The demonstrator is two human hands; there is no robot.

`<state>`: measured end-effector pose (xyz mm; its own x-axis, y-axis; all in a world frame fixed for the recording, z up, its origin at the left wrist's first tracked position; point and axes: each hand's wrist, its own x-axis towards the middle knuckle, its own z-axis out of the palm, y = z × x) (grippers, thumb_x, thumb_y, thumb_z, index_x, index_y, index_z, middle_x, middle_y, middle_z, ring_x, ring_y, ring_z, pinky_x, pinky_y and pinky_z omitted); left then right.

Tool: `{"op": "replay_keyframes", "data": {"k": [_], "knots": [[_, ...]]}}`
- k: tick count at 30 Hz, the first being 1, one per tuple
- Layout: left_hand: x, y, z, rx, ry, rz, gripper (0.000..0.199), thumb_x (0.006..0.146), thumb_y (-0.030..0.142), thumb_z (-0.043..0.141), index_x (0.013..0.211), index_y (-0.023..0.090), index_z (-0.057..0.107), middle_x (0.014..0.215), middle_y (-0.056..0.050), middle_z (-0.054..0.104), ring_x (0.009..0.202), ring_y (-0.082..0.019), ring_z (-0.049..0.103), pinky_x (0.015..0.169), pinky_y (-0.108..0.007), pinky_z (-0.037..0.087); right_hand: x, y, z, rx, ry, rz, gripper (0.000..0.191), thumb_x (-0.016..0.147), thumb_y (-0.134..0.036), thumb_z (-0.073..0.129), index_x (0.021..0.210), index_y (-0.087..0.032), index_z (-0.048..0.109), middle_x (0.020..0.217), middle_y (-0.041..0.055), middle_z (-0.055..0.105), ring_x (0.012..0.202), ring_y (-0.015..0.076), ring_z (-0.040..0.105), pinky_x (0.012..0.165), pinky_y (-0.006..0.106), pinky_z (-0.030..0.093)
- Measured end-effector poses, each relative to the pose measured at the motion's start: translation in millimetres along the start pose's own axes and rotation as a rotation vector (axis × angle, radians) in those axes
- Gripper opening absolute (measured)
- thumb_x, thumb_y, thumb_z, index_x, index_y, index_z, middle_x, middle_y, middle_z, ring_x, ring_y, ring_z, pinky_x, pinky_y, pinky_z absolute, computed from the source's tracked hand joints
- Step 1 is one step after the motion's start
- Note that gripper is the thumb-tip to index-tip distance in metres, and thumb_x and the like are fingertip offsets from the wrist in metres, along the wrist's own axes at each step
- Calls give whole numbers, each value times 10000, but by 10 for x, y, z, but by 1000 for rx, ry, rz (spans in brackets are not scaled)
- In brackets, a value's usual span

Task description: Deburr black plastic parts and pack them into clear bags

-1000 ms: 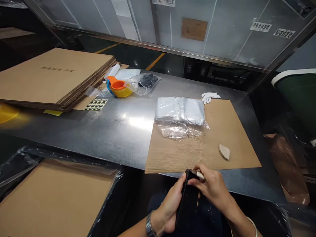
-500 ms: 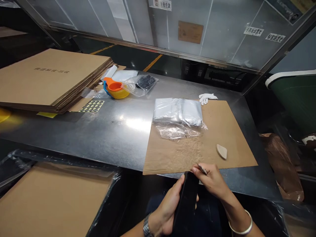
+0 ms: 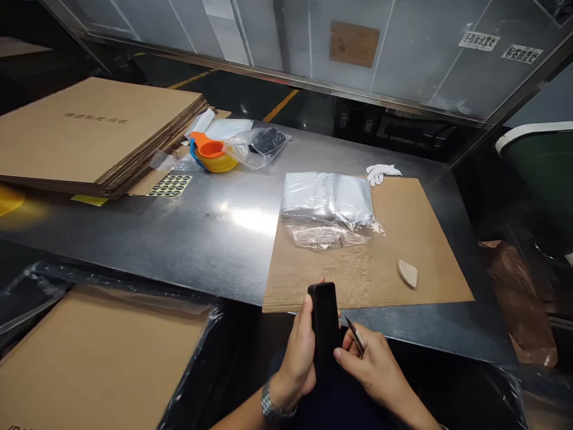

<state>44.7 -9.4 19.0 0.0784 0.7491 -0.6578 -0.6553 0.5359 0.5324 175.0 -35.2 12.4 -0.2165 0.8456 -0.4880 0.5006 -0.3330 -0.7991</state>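
Left hand (image 3: pixel 299 352) wrapped round a black, rectangular, smooth-faced case (image 3: pixel 326 319), fingers closed on its sides, case tilted up near the front edge of the surface. Its lower end blends into dark clothing, so can't tell where it stops. Right hand (image 3: pixel 373 361), just beside the case, has fingers pinched on a thin, dark-pointed tool with a pale handle (image 3: pixel 357 337), tip up.

Beyond the hands: flat brown cardboard sheet (image 3: pixel 416 227), near edge partly hidden by the case. On its far left part, a clear plastic packet of whitish folded film (image 3: pixel 326 200), loose end spread toward the hands. Small beige wedge-shaped block (image 3: pixel 407 275) on the sheet's right half, apart from both hands. White fabric glove (image 3: pixel 382 173) at the far edge.

Left side: tall stack of flat brown cardboard (image 3: pixel 94 131), pale sheet of round black stickers (image 3: pixel 170 186) beside it, orange plastic cup (image 3: pixel 212 147) against a yellow round container (image 3: pixel 224 163), clear bag with dark contents (image 3: pixel 267 142) next to that. Lower left, brown cardboard (image 3: pixel 89 358) edged by dark plastic film.

Surface (image 3: pixel 215 239) is grey metal, shiny, glare left of the packet. Behind: translucent panel (image 3: pixel 286 36) with labels, dark green floor (image 3: pixel 308 113) with yellow lines. Right: dark green bin (image 3: pixel 541 173) with pale rim, crumpled brown plastic (image 3: pixel 521 304) below.
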Motion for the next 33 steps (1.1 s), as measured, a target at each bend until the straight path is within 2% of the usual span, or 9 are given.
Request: {"op": "replay_keyframes", "data": {"k": [3,6,11,14,18,21,26,29,33], "knots": [[-35,-14,22,-48,-31,-54,524,861,469,465,1313,206,444,770,-54,658,600,-150,608,608,-277,521,101,-21,-55,13,85,-8,177,743,-293,580,656,-190,465,505,-71,427,468,77,375,465,207,279],[-58,-34,46,-127,-77,-168,419,871,402,486,1226,183,533,863,-83,677,612,-140,622,587,-243,518,220,-25,-137,32,174,-30,176,733,-304,589,680,-194,463,493,-74,441,461,83,400,466,206,296],[-17,-79,1,-13,-39,-417,424,861,479,462,930,103,645,654,-66,645,471,-106,559,425,-187,442,423,9,-273,79,220,-51,186,748,-332,583,694,-185,481,504,-63,468,478,90,444,475,201,323],[16,-88,-63,-27,-107,-510,529,857,542,411,780,75,648,577,-49,594,426,-90,520,401,-179,413,500,56,-344,126,211,-82,253,797,-404,538,696,-176,497,511,-45,500,452,83,431,452,198,320],[12,-76,-117,-41,-212,-510,559,834,577,426,723,80,655,587,-48,589,453,-91,520,452,-193,435,505,120,-435,169,266,-96,352,865,-487,419,705,-177,468,516,-43,487,404,66,366,414,196,294],[6,-70,-120,-38,-216,-494,540,829,578,436,751,97,667,618,-46,606,473,-99,532,469,-205,445,435,133,-475,153,258,-100,353,874,-492,408,767,-167,495,533,-39,502,407,71,387,410,196,303],[21,-64,-106,26,-228,-526,634,827,612,391,710,55,671,581,-70,604,462,-108,545,472,-206,459,351,164,-511,11,252,-93,328,885,-453,400,947,-159,532,574,-30,561,435,91,451,431,202,349],[26,-42,-99,63,-240,-532,688,830,624,363,693,26,673,536,-73,592,441,-103,550,474,-190,469,405,247,-573,-157,340,-81,317,878,-439,412,991,-170,536,614,-18,589,527,130,536,511,230,399],[29,4,-74,80,-235,-562,737,845,622,317,708,-6,677,534,-98,615,427,-107,578,445,-165,458,558,407,-676,-438,534,-59,295,887,-367,382,1052,-178,538,920,76,644,799,212,594,667,307,419]]}}
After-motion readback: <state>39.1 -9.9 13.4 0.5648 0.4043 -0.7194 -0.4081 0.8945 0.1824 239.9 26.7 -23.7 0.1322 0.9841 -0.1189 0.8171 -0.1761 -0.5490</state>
